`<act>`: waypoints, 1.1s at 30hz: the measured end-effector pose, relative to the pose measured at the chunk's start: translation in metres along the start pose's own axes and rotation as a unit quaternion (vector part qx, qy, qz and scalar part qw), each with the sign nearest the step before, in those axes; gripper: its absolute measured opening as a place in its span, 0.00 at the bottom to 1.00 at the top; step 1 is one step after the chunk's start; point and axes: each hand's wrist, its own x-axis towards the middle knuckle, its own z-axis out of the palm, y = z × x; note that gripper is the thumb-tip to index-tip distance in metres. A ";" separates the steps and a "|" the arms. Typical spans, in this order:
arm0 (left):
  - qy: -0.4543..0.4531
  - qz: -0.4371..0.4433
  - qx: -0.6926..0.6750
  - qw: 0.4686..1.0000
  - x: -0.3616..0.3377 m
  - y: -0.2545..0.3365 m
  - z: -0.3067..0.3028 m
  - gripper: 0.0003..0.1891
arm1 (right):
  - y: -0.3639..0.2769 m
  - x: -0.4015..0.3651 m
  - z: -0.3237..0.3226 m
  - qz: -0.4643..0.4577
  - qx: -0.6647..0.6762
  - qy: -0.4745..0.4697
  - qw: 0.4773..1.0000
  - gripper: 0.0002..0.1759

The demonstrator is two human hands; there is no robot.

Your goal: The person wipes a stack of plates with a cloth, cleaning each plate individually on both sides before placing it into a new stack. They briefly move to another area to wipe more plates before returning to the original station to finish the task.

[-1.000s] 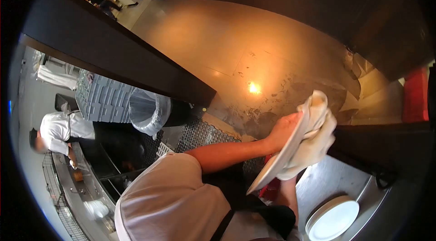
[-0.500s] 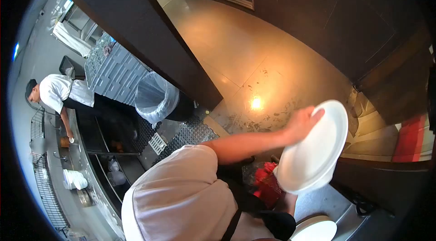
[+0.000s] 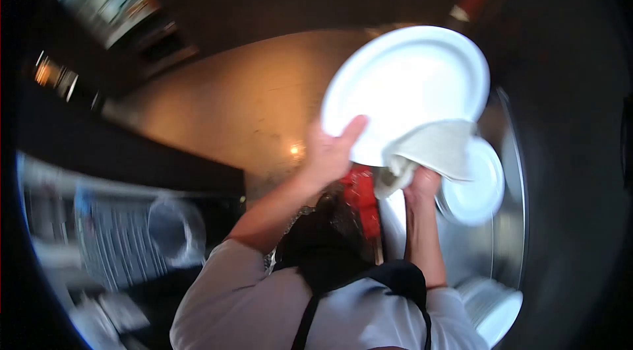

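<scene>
A white oval plate point(image 3: 409, 73) is held up in front of me, its face tilted toward me. My left hand point(image 3: 331, 152) grips the plate's left edge, with the thumb over the rim. In my right hand point(image 3: 422, 186) is a pale folded cloth point(image 3: 438, 145), which lies against the lower right part of the plate. The cloth hides most of the right fingers. Just right of that hand, a stack of white plates point(image 3: 476, 182) rests on a metal counter point(image 3: 506, 244).
Another stack of white plates point(image 3: 498, 314) stands at the lower right. A shiny red item point(image 3: 361, 198) sits below the held plate. To the left are a bin with a clear liner point(image 3: 175, 231) and grey racks point(image 3: 122, 238), both blurred. A dark partition point(image 3: 151, 162) runs beside them.
My view has swung right, and the co-worker has left it. The plate now faces me more fully. The cloth and my right hand, mostly hidden before, now show at the plate's lower edge.
</scene>
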 end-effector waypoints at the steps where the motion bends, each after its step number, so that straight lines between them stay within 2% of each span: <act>1: -0.045 -0.026 0.047 0.998 -0.009 0.006 0.005 0.16 | -0.016 -0.003 -0.024 -0.013 0.011 -0.107 0.994 0.21; 2: -0.080 -0.045 0.099 0.991 -0.020 0.014 0.009 0.17 | -0.027 -0.010 -0.048 -0.043 -0.080 -0.070 0.993 0.20; 4: -0.166 -0.011 0.174 0.971 -0.035 0.034 0.016 0.17 | -0.064 -0.023 -0.094 -0.072 -0.133 -0.059 0.987 0.25; 5: -0.223 -0.016 0.211 0.952 -0.040 0.048 0.018 0.17 | -0.087 -0.032 -0.114 -0.159 -0.246 -0.095 0.952 0.26; 6: -0.279 -0.019 0.247 0.928 -0.046 0.063 0.021 0.17 | -0.114 -0.045 -0.135 -0.237 -0.359 -0.123 0.894 0.27; 7: -0.332 -0.020 0.281 0.900 -0.052 0.074 0.028 0.16 | -0.137 -0.063 -0.150 -0.302 -0.469 -0.148 0.816 0.28; 10: -0.472 -0.044 0.332 0.815 -0.064 0.101 0.052 0.16 | -0.181 -0.117 -0.149 -0.323 -0.584 -0.132 0.733 0.30; 11: -0.506 -0.086 0.370 0.774 -0.072 0.106 0.066 0.16 | -0.186 -0.131 -0.145 -0.283 -0.555 -0.119 0.773 0.30; 14: -0.608 -0.056 0.426 0.667 -0.103 0.069 0.089 0.16 | -0.197 -0.164 -0.131 -0.229 -0.430 -0.171 0.856 0.27; 16: -0.599 0.059 0.318 0.733 -0.130 0.019 0.087 0.17 | -0.214 -0.168 -0.119 -0.346 -0.593 -0.230 0.689 0.21; 17: -0.588 0.114 0.258 0.758 -0.137 0.002 0.087 0.17 | -0.212 -0.171 -0.117 -0.388 -0.535 -0.205 0.722 0.17; 20: -0.560 -0.136 0.213 0.789 -0.125 -0.020 0.105 0.19 | -0.238 -0.200 -0.123 -0.359 -0.457 -0.039 0.813 0.14; 21: -0.493 -0.287 0.233 0.788 -0.112 -0.020 0.114 0.19 | -0.252 -0.211 -0.132 -0.365 -0.441 0.026 0.820 0.15; 22: -0.414 -0.343 0.135 0.832 -0.104 -0.050 0.112 0.20 | -0.268 -0.224 -0.148 -0.382 -0.444 0.089 0.806 0.16; 24: -0.307 -0.353 0.017 0.884 -0.080 -0.075 0.126 0.21 | -0.301 -0.253 -0.184 -0.417 -0.465 0.215 0.751 0.18; 26: -0.247 -0.337 0.024 0.908 -0.053 -0.108 0.136 0.22 | -0.328 -0.282 -0.216 -0.430 -0.500 0.310 0.685 0.21; 30: -0.216 -0.329 -0.025 0.919 -0.016 -0.169 0.147 0.21 | -0.356 -0.308 -0.253 -0.372 -0.603 0.385 0.592 0.26; 33: -0.220 -0.336 -0.032 0.915 -0.002 -0.193 0.157 0.21 | -0.356 -0.302 -0.275 -0.225 -0.679 0.402 0.572 0.29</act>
